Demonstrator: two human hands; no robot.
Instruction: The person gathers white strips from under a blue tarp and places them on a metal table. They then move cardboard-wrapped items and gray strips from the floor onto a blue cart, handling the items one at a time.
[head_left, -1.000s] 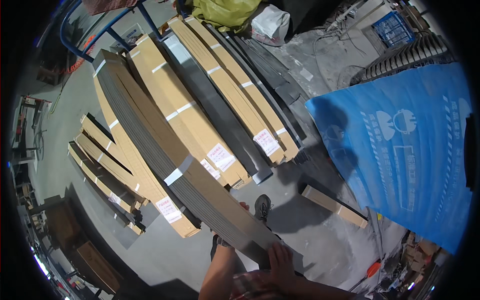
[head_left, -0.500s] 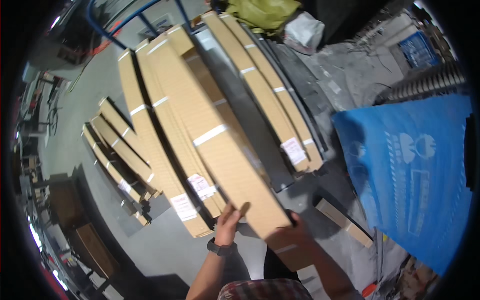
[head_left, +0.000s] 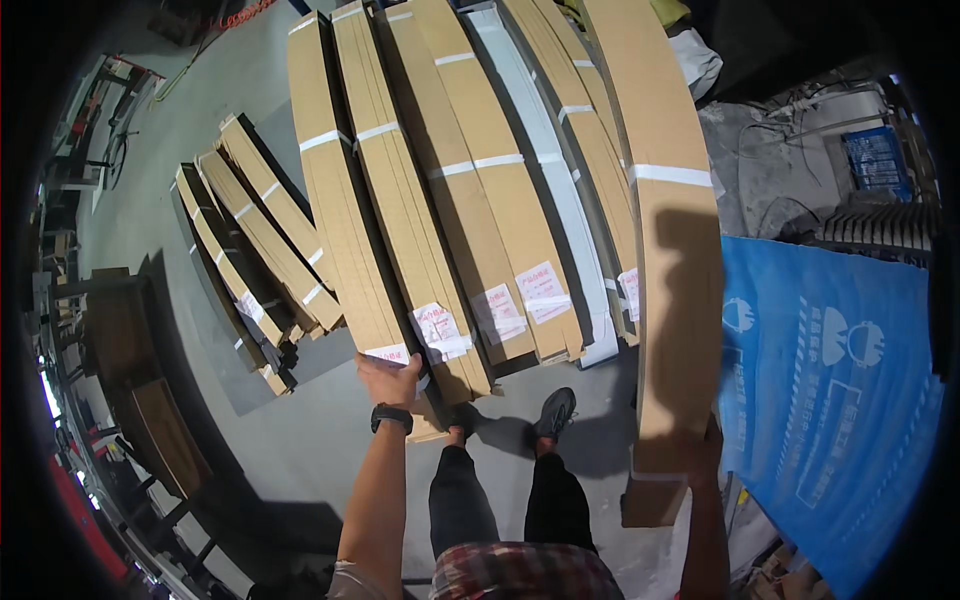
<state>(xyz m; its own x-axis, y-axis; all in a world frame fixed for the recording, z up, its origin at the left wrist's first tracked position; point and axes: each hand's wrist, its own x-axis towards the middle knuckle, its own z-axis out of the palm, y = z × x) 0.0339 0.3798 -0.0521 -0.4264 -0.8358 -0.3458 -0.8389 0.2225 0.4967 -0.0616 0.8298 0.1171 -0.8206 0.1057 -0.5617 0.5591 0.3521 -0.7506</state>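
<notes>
At the right, a long cardboard box with a white strap runs away from me, raised above the floor. My right hand, dark in shadow, is closed on its near right edge; the box hides some of the fingers. My left hand, with a black band on the wrist, grips the near end of another long cardboard box, thumb on one side and fingers on the other. The hand partly covers a white label there. Between them lie strapped long cardboard boxes with labels at their near ends.
Further left lies a group of shorter strapped cardboard packs. A blue printed sheet hangs at the right. Beyond it are a ribbed grey item and a blue bag. Both my feet stand close to the near box ends.
The long box has swung right, off the other boxes, with my right hand still on it. My left hand has let go of it, moved left, and taken the end of the leftmost long box.
</notes>
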